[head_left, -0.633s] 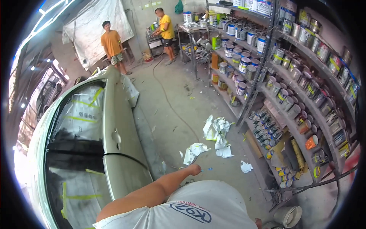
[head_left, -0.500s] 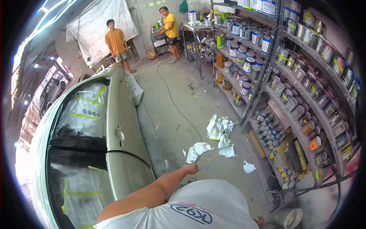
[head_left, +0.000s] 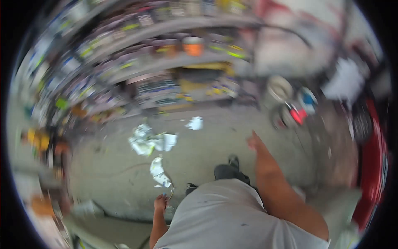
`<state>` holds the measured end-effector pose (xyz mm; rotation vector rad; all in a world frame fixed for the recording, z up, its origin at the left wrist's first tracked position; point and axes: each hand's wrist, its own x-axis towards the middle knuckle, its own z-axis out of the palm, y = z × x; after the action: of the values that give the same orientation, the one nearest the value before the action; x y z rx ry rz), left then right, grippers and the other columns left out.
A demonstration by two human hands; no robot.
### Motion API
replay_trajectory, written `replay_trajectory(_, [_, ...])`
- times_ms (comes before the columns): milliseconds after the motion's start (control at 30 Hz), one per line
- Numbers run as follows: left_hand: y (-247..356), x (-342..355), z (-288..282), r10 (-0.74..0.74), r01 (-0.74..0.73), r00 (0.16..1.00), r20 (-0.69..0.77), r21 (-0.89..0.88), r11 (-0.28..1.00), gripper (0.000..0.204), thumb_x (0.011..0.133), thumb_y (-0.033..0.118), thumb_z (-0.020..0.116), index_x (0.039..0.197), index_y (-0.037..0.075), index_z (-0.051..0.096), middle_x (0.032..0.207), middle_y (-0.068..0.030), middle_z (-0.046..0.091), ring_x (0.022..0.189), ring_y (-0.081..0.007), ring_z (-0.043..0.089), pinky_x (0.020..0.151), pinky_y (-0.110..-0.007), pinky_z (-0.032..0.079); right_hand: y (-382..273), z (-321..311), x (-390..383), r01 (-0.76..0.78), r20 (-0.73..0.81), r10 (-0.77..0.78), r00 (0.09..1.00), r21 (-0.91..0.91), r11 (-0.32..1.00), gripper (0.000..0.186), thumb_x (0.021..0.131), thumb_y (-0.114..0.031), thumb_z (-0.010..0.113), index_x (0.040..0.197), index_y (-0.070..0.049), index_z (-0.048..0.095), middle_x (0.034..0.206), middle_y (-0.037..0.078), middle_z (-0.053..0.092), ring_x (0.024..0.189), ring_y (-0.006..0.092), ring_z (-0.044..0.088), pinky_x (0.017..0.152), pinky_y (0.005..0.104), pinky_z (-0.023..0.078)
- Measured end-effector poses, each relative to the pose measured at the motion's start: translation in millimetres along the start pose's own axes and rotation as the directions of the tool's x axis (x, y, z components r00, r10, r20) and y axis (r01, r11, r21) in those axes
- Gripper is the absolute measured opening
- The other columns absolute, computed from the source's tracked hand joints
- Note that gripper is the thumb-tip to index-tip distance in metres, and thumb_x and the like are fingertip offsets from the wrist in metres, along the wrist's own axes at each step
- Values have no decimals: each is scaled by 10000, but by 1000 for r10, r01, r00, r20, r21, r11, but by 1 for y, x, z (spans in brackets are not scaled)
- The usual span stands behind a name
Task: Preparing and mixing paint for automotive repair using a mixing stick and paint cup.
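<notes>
My left hand (head_left: 161, 202) is low in the view, left of my body, its fingers closed on a small blue object (head_left: 164, 195) too blurred to name. A hose (head_left: 171, 191) lies on the floor behind it, near torn white paper (head_left: 158, 172). My right hand (head_left: 254, 142) reaches out at right of centre, over the floor short of some buckets and cans (head_left: 280, 89); motion smears its fingers.
Blurred shelves of paint cans (head_left: 149, 62) span the far side. More paper (head_left: 145, 141) lies before them. A pale car (head_left: 116, 232) is at the lower left, a red car (head_left: 369, 174) at right. People in yellow (head_left: 38, 139) and orange (head_left: 41, 206) are far left.
My view has swung sharply right, putting the shelves ahead and the pale car low. My right arm now shows fully, swung forward. My left hand still holds the blue object.
</notes>
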<state>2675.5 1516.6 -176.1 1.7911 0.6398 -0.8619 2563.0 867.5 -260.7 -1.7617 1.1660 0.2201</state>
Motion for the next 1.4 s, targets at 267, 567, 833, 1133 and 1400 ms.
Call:
replay_trajectory(267, [-25, -53, 171, -228, 237, 966, -120, 69, 969, 102, 890, 223, 520, 866, 128, 549, 592, 0, 497, 422, -100, 438, 339, -237, 316, 119, -305, 86, -386, -478, 232, 847, -254, 887, 688, 780, -160, 500, 1409, -134, 223, 1168, 214, 559, 1056, 350, 565, 877, 441, 458])
replay_trajectory(567, [-50, -45, 456, -538, 517, 837, -100, -180, 837, 97, 851, 169, 518, 861, 105, 590, 641, -6, 555, 465, -87, 485, 369, -228, 362, 284, -498, 325, -30, -171, -192, 966, -816, 577, 655, 791, -123, 581, 1382, -244, 324, 1422, 108, 321, 1284, 311, 335, 1000, 447, 376])
replay_trajectory(833, [-51, -114, 578, -190, 330, 920, -343, 417, 847, 207, 877, 185, 515, 989, 37, 608, 747, -15, 612, 525, -59, 479, 450, -211, 370, 295, -490, 345, 333, 253, -316, 914, -914, 232, 513, 706, -164, 656, 1184, -155, 470, 1295, 111, 413, 1244, 305, 364, 1044, 573, 219])
replay_trajectory(1133, [-136, -96, 598, -306, 450, 861, -406, 328, 831, 214, 882, 174, 497, 1000, 36, 610, 746, -20, 612, 530, -70, 493, 481, -224, 392, 302, -261, 359, 550, 454, -320, 831, -593, 587, 466, 696, -232, 660, 1102, -82, 486, 1049, 156, 540, 902, 344, 586, 773, 426, 495])
replay_trajectory(1400, [-162, -89, 620, -321, 487, 849, -420, 387, 783, 200, 884, 181, 504, 967, 37, 614, 759, -6, 628, 524, -61, 491, 487, -211, 389, 403, -100, 453, 331, 336, -97, 937, -762, 556, 608, 765, -278, 638, 1313, -176, 397, 1189, 111, 505, 1125, 292, 486, 893, 490, 416])
